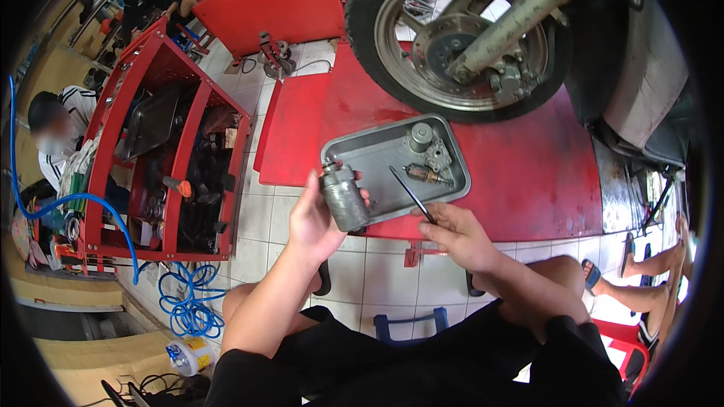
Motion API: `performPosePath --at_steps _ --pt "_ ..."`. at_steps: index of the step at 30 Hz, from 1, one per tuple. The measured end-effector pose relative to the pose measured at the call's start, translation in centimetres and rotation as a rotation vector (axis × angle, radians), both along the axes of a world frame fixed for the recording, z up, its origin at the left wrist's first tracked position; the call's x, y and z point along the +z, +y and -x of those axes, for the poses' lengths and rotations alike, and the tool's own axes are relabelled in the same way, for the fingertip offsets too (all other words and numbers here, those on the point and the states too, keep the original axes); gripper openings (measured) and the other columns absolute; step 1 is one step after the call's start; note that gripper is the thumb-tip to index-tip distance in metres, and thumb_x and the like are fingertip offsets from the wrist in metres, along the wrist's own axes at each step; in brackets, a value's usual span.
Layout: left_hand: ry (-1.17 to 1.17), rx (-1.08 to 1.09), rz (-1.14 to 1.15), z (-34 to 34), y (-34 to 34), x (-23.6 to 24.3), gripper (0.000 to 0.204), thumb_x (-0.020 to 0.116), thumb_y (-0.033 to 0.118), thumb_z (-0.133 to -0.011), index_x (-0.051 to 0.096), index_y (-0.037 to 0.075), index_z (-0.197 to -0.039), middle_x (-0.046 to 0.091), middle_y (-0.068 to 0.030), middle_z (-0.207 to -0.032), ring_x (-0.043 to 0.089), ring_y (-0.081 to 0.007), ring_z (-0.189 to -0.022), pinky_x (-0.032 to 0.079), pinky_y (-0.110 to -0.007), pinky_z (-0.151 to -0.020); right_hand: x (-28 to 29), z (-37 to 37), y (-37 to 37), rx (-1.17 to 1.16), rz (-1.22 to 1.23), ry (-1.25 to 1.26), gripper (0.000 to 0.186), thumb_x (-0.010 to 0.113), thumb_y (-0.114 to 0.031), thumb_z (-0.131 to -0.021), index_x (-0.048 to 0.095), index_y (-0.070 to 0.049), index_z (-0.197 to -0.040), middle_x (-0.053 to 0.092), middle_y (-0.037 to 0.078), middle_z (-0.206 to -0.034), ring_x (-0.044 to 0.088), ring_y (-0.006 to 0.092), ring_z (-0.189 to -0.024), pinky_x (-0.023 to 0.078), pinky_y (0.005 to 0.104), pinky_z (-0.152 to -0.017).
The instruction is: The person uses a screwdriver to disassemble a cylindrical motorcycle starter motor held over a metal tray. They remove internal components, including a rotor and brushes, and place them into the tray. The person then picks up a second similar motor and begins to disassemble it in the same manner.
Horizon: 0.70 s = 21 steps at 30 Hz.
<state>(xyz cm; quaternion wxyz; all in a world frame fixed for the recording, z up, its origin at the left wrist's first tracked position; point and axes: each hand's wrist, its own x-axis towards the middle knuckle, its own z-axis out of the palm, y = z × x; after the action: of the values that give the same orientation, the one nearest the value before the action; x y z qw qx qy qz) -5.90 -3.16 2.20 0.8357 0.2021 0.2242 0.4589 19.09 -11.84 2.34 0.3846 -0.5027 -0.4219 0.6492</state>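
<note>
My left hand (pixel 315 220) is wrapped round a worn grey metal cylinder (pixel 346 200), which looks like a small motor housing with a narrow top fitting. It is held upright over the left end of a grey metal tray (pixel 381 147). My right hand (pixel 457 235) grips a slim dark rod-like tool (pixel 408 191) near its lower end, its tip pointing up and left over the tray, apart from the housing. Inside the tray's right part lie a short metal cup (pixel 421 136), a cast metal piece (pixel 437 156) and a copper-wound armature (pixel 427 174).
The tray rests on a red lift platform (pixel 520 181), below a motorcycle's front wheel (pixel 452 41). A red tool cart (pixel 177 151) stands left, beside a coiled blue hose (pixel 188 301). A blue stool (pixel 413 324) is below me. Other people are at left and right.
</note>
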Motion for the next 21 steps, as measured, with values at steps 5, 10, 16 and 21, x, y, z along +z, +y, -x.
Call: performPosePath --at_steps 5,10,16,21 --pt "0.432 0.082 -0.28 -1.8 -0.8 0.8 0.073 0.076 0.006 -0.087 0.033 0.005 -0.146 0.057 -0.0154 -0.127 0.059 -0.0256 -0.116 0.049 -0.04 -0.1 -1.2 1.6 -0.3 -0.158 -0.008 -0.141 0.05 0.076 -0.021 -0.09 0.057 0.004 -0.129 0.069 0.011 -0.104 0.063 0.0142 -0.093 0.05 0.0285 -0.083" --pt "0.579 0.199 -0.442 -3.9 -1.7 1.1 0.073 0.078 0.003 -0.085 0.036 0.004 -0.144 0.056 -0.0143 -0.129 0.056 -0.0214 -0.119 0.045 -0.037 -0.105 -3.2 6.0 -0.1 -0.237 -0.14 0.022 0.058 0.08 -0.017 -0.087 0.053 0.008 -0.131 0.07 0.017 -0.113 0.066 0.018 -0.104 0.053 0.0293 -0.088" --pt "0.428 0.162 -0.462 -4.0 -1.0 0.5 0.089 0.082 0.003 -0.081 0.027 0.005 -0.152 0.051 -0.0151 -0.135 0.056 -0.0231 -0.121 0.045 -0.037 -0.105 -2.0 6.5 1.4 -0.266 -0.157 0.25 0.051 0.076 -0.004 -0.088 0.053 0.007 -0.131 0.07 0.014 -0.112 0.067 0.0138 -0.096 0.056 0.0262 -0.084" --pt "0.571 0.177 -0.604 -4.0 -1.4 0.9 0.099 0.086 0.002 -0.075 0.023 0.005 -0.152 0.056 -0.0145 -0.129 0.058 -0.0234 -0.119 0.047 -0.039 -0.104 -2.8 6.9 2.4 -0.26 -0.192 0.157 0.04 0.081 -0.006 -0.083 0.064 0.001 -0.118 0.07 -0.001 -0.095 0.044 -0.0015 -0.064 0.043 0.0169 -0.059"
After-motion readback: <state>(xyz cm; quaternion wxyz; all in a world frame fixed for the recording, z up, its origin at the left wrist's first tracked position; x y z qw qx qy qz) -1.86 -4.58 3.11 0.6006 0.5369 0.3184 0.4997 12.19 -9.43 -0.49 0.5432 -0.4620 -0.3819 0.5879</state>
